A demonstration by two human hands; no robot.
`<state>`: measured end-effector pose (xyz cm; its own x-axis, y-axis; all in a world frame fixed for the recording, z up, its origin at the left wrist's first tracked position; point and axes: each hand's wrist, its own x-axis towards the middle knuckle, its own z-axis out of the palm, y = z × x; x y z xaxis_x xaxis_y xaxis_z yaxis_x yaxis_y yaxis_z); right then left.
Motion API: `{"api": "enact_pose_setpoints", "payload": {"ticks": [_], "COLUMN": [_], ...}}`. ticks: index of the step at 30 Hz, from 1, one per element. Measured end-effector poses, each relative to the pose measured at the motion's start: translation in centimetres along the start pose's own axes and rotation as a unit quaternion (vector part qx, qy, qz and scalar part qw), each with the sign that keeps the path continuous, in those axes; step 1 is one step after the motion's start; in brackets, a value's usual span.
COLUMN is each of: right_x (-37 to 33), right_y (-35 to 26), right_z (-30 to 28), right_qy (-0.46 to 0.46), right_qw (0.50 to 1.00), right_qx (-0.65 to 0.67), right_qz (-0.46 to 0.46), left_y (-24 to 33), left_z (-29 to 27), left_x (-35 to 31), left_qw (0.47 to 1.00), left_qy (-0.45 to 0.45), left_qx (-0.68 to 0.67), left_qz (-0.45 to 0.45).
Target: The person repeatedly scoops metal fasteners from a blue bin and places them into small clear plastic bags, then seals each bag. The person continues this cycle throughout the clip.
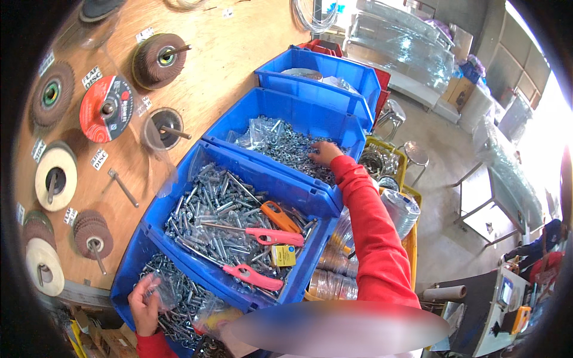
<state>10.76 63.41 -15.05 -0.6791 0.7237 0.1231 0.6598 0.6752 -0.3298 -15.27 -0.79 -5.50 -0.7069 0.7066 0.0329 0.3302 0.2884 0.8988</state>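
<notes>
Fasteners [285, 142] meet a half-curled right hand [324, 153]; a loosely bent left hand [144, 304] touches a bag [169, 293], both holds unclear. Picking seems underway, calling for a pinch.

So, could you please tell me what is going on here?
A person has both hands in blue bins of metal hardware. The right hand is among small metal parts in one bin; the left hand is at a clear plastic bag in the nearest bin. Between them, two pink lighters and an orange one lie on bolts, untouched.
</notes>
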Motion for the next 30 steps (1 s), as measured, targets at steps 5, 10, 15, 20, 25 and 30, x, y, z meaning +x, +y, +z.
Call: {"api": "enact_pose_setpoints", "payload": {"ticks": [5,10,15,20,25,30], "right_x": [-0.1,-1.8,-1.2,-2.6,-5.9,-12.4], "right_y": [-2.4,-4.0,-1.0,1.5,-2.4,-15.6], "right_z": [2.3,1.3,2.3,0.8,-5.1,-9.2], "right_qy": [-0.083,-0.051,-0.117,0.077,0.026,-0.107], "right_qw": [0.992,0.982,0.990,0.855,0.443,0.454], "right_qx": [-0.087,-0.179,-0.083,0.463,0.887,0.884], "right_qz": [-0.024,-0.022,0.006,0.218,0.131,-0.031], "left_y": [-0.3,0.5,2.0,1.8,1.5,2.3], "left_z": [0.2,0.2,0.6,0.8,1.0,1.0], "left_x": [-0.5,-0.6,-1.0,-1.0,-0.9,-1.3], "left_qw": [1.000,1.000,1.000,0.998,0.992,1.000], "left_qy": [0.004,0.000,0.017,0.009,0.002,-0.013], "left_qx": [-0.012,-0.010,0.002,0.047,0.077,-0.011], "left_qz": [0.006,-0.003,-0.025,0.050,0.101,0.020]}}
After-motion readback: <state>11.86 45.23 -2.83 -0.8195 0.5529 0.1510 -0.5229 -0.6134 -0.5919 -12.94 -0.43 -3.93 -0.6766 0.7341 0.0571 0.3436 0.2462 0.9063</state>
